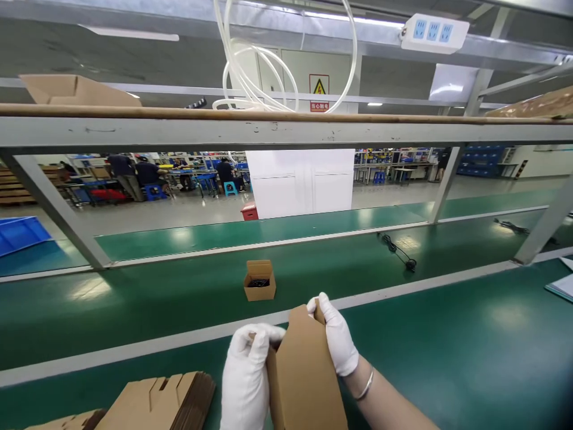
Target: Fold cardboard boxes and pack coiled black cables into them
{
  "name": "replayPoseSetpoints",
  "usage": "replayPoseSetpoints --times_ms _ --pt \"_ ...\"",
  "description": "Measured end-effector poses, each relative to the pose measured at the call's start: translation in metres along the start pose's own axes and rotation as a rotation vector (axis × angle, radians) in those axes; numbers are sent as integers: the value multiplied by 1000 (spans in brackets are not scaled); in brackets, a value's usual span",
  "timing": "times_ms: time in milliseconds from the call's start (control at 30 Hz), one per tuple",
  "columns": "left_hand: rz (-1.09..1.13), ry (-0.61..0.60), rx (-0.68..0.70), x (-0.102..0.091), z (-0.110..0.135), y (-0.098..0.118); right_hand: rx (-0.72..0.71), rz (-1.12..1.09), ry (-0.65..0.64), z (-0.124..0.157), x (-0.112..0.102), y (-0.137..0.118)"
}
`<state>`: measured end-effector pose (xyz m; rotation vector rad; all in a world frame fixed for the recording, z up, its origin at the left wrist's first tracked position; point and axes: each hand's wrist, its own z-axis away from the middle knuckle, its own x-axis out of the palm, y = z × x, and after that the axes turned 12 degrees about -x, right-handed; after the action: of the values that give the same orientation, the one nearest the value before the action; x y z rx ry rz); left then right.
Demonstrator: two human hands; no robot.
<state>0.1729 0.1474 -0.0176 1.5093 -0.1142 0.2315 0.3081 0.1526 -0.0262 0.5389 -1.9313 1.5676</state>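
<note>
A partly folded brown cardboard box point(307, 373) is held up in front of me, its lower end cut off by the frame. My left hand point(248, 370), in a white glove, pinches a flap on the box's left side. On the right, my right hand point(336, 337), also gloved in white, grips the upper right flap between thumb and fingers. Beyond them an open small cardboard box point(260, 291) sits on the green surface with something black inside. Flat folded cartons point(154, 403) lie stacked at the lower left.
A metal shelf point(286, 132) spans the bench, with white tubing point(264, 77) and a power strip point(434, 33) above. Black cables point(398, 251) lie on the green belt point(170, 298). A blue bin point(22, 234) stands far left. Several people sit or stand in the background.
</note>
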Motion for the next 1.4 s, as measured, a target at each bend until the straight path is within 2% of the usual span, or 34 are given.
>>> replayPoseSetpoints --times_ms 67,167,300,367,433,467,500,600,667,733,833,1000,1133,1267,1400 --pt "69 -62 -48 1 7 2 63 -29 -4 0 0 4" --pt "119 -37 -56 -3 10 5 45 1 -92 5 0 5" --pt "164 5 99 -15 1 10 34 160 -457 16 2 0" --pt "110 89 136 -19 -7 11 55 227 -521 18 1 1" --pt "15 185 132 -20 -14 10 39 279 -474 18 -1 4" --pt "-40 193 119 -20 -17 8 1 329 -439 16 -3 6" --pt "-95 161 103 -19 -20 6 -62 403 -403 14 -5 8" --pt "-195 -71 61 -13 -22 -5 -347 676 -287 9 -11 10" --pt "-197 -142 55 -8 -19 -12 -506 786 -248 9 -13 10" --pt "-192 -126 41 -4 -15 -17 -611 842 -255 11 -12 10" --pt "-193 -21 63 1 -8 -20 -727 896 -271 17 -8 11" --pt "-305 155 301 5 3 -19 -806 955 -196 22 -6 11" --pt "-340 168 455 5 5 -18 -895 980 -285 21 -9 8" --pt "-364 151 536 2 4 -21 -928 999 -269 22 -11 8" --pt "-360 178 522 -1 6 -25 -951 1027 -263 24 -10 8"
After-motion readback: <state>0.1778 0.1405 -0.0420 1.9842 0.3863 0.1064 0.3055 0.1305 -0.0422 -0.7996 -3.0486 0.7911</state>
